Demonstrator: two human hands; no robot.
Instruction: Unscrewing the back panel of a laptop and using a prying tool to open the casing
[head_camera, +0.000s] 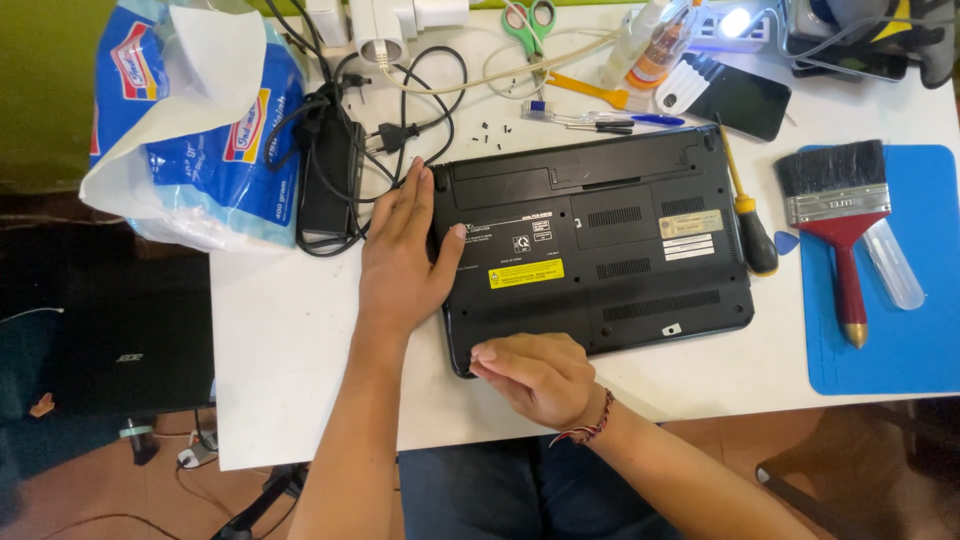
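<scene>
A black laptop (620, 235) lies upside down on the white table (290, 340), its underside with vents and stickers facing up. My left hand (405, 255) lies flat across the laptop's left edge, fingers apart, thumb on the base. At the front left corner of the laptop my right hand (535, 375) has its fingers curled and its fingertips pressed against the corner. A braided bracelet (590, 428) circles my right wrist.
Right of the laptop lie a black-and-yellow screwdriver (750, 220) and a red-handled paintbrush (840, 215) on a blue mat (900, 340). Behind are tiny black screws (490, 135), a power adapter with cables (330, 170), scissors (530, 25), a phone (735, 95) and a blue-and-white plastic bag (190, 120).
</scene>
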